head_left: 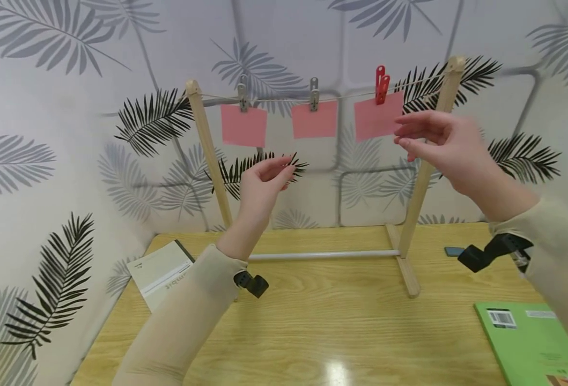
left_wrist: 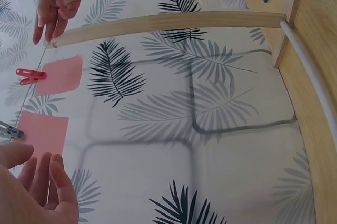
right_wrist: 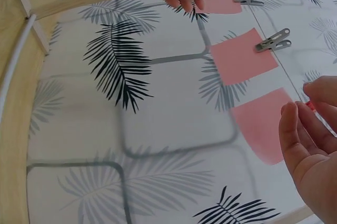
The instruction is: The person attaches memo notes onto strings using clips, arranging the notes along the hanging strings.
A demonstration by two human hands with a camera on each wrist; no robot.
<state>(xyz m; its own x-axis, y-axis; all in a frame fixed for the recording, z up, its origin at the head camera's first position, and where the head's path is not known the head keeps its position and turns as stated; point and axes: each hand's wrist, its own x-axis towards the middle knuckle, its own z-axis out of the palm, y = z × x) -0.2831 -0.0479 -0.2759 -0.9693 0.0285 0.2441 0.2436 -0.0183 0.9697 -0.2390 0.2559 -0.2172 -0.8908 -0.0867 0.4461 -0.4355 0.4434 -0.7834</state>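
Note:
Three pink paper notes hang in a row from a thin string [head_left: 346, 96]. Grey metal clothespins [head_left: 242, 96] hold the left note [head_left: 244, 126] and the middle note [head_left: 315, 121]; a red clothespin [head_left: 382, 88] holds the right note [head_left: 375, 118], which tilts slightly. My left hand [head_left: 264, 185] is raised below the gap between the left and middle notes, fingers loosely bent, with nothing in them. The right hand [head_left: 450, 142] hovers at the right note's outer edge, thumb and fingers apart and holding nothing visible. In the right wrist view its fingers [right_wrist: 295, 140] overlap that note.
Wooden posts [head_left: 419, 198] carry the string, joined low down by a white rod [head_left: 322, 255]. On the wooden table [head_left: 322, 321] lie a pale notebook [head_left: 160, 271] at left, a green book [head_left: 535, 338] at right and a small blue block [head_left: 454, 251]. A leaf-patterned wall stands behind.

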